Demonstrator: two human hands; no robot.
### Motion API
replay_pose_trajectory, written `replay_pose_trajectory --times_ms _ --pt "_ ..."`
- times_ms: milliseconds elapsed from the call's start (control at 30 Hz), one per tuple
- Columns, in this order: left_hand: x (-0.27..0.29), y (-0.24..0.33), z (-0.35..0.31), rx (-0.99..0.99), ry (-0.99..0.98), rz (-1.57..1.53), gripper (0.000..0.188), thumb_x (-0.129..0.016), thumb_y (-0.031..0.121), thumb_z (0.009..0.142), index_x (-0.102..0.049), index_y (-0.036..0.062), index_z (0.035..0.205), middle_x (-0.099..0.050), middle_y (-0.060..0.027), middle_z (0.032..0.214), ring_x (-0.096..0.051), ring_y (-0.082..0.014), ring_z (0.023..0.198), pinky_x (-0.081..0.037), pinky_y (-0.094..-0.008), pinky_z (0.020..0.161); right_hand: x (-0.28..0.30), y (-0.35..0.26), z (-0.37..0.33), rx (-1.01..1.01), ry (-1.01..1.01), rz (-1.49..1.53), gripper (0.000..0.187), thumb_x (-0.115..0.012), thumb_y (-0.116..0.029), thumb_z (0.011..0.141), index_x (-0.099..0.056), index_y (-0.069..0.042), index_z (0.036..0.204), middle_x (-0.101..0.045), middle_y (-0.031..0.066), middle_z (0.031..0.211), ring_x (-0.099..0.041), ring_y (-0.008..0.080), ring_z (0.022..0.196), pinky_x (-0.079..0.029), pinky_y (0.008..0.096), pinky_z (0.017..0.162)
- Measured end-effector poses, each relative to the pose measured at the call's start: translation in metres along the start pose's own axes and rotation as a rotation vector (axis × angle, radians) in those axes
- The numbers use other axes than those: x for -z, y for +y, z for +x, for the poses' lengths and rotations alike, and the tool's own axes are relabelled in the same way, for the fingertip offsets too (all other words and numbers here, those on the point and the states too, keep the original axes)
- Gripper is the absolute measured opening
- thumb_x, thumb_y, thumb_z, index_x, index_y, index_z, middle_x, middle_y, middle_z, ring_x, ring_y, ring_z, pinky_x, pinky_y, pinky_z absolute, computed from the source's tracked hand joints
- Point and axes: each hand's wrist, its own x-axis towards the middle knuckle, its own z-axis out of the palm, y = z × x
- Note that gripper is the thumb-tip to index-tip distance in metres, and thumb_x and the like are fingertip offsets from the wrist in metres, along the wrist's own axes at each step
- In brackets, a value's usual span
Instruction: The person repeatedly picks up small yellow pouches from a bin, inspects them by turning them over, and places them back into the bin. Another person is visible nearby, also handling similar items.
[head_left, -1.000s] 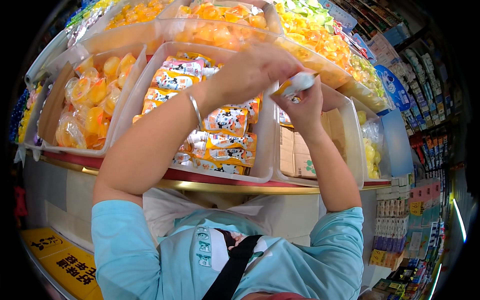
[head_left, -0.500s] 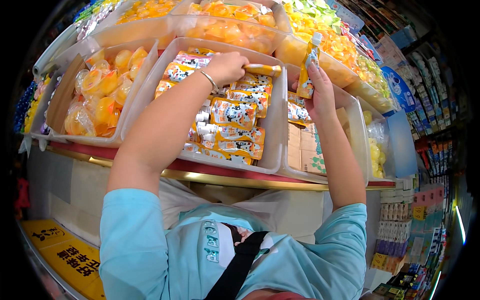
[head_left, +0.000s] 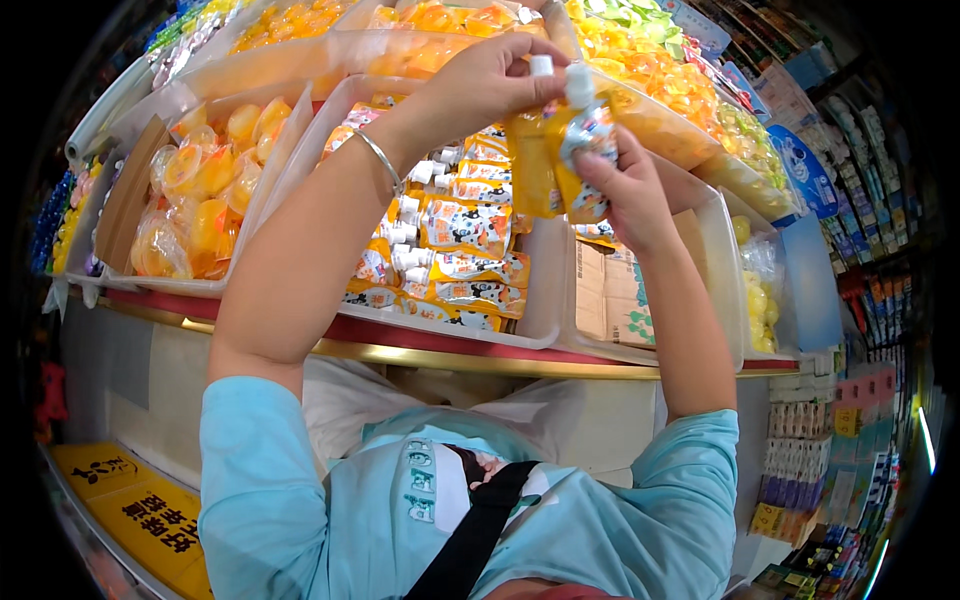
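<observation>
Two orange spouted pouches with white caps are held upright side by side above the bins. My left hand point(head_left: 495, 85) pinches the left pouch point(head_left: 535, 170) near its cap. Around the lower part of the right pouch point(head_left: 588, 135) my right hand point(head_left: 630, 190) is closed, its thumb across the printed front. The two pouches touch or overlap, and the right hand's hidden fingers may also reach the left one. Below, a clear plastic bin point(head_left: 545, 300) holds rows of the same kind of pouches point(head_left: 465, 228), several with white caps pointing left.
Left of the pouch bin stands a bin point(head_left: 285, 190) of orange jelly cups. To the right, another bin point(head_left: 720, 260) holds a brown cardboard box point(head_left: 610, 295) and a few pouches. More jelly bins rise behind. A gold-edged counter point(head_left: 440, 362) runs before me; stocked shelves stand right.
My left hand has lifted a pouch out of the middle bin and carried it right, up against the pouch in my right hand. The right hand has come slightly lower and turned its pouch's printed front.
</observation>
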Motion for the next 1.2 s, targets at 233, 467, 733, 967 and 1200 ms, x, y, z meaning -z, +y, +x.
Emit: replay_pose_trajectory --times_ms 233,467,733,967,1200 --pt "-0.001 0.003 -0.003 0.246 -0.097 0.143 0.044 -0.046 0.04 0.084 -0.046 0.007 0.113 -0.054 -0.0023 0.102 -0.051 -0.0123 0.094 -0.041 -0.0275 0.081 0.008 0.001 0.009 0.217 0.347 0.003 0.021 -0.055 -0.012 0.081 -0.048 -0.002 0.098 -0.056 0.0026 0.087 -0.052 0.0054 0.07 -0.043 0.0173 0.053" --pt "-0.015 -0.003 -0.012 0.345 -0.16 -0.312 0.043 -0.045 0.036 0.085 -0.044 0.0058 0.115 -0.052 -0.0054 0.105 -0.052 -0.014 0.096 -0.043 -0.0271 0.079 -0.012 0.001 -0.001 0.093 0.042 0.046 0.029 -0.061 -0.017 0.077 -0.049 -0.004 0.1 -0.056 0.0002 0.087 -0.051 0.0032 0.073 -0.043 0.0169 0.056" --pt "-0.029 -0.001 -0.012 0.436 -0.061 -0.331 0.036 -0.05 0.038 0.083 -0.051 0.0047 0.094 -0.056 -0.0031 0.087 -0.054 -0.0111 0.08 -0.043 -0.0261 0.075 -0.01 -0.007 -0.004 0.009 -0.049 0.283 0.03 -0.041 -0.025 0.088 -0.045 -0.002 0.106 -0.055 0.0102 0.097 -0.059 0.0168 0.078 -0.051 0.0327 0.069" --pt "-0.016 0.013 0.001 0.275 0.24 -0.374 0.039 -0.038 0.038 0.088 -0.05 0.003 0.101 -0.057 -0.0046 0.092 -0.056 -0.015 0.084 -0.046 -0.0283 0.073 0.007 0.0 0.001 0.083 0.086 0.346 0.027 -0.038 -0.025 0.089 -0.047 -0.002 0.101 -0.056 0.0078 0.088 -0.057 0.0142 0.073 -0.048 0.0267 0.065" --pt "-0.013 0.002 -0.002 0.266 0.278 -0.416 0.036 -0.04 0.035 0.088 -0.048 0.004 0.106 -0.056 -0.0054 0.097 -0.057 -0.0167 0.087 -0.048 -0.0312 0.075 -0.005 0.001 0.003 0.101 0.07 0.336 0.023 -0.044 -0.021 0.088 -0.047 -0.003 0.102 -0.056 0.0035 0.095 -0.054 0.0091 0.085 -0.045 0.024 0.073"
